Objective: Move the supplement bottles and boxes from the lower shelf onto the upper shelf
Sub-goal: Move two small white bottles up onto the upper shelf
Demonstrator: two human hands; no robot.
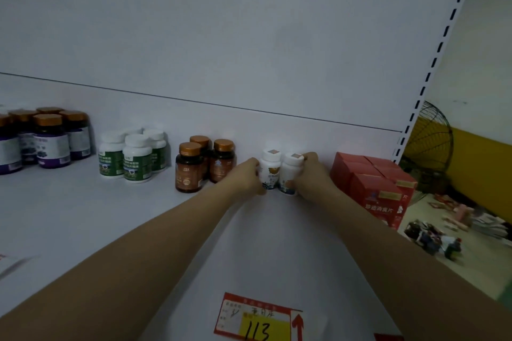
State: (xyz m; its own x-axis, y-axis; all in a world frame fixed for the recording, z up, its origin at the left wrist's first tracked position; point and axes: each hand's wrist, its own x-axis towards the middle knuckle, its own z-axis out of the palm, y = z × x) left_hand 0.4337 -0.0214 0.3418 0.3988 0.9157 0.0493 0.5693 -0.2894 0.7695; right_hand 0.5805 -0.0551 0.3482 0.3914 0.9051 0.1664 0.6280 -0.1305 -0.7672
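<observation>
Two white supplement bottles stand side by side at the back of the white shelf [110, 216]. My left hand [249, 176] grips the left white bottle [270, 167] from its left side. My right hand [311, 174] grips the right white bottle [289, 171] from its right side. Both bottles stand upright, their bases on or just above the shelf. To their left stand three brown bottles [203, 163] with copper caps. Red boxes [374, 183] are stacked to the right.
Further left are several green-label white bottles [133, 156] and several dark bottles with purple labels [44, 140]. A red and yellow price tag [257, 318] sits on the shelf's front edge. Beyond the shelf's right upright [432, 63] are a fan and floor clutter.
</observation>
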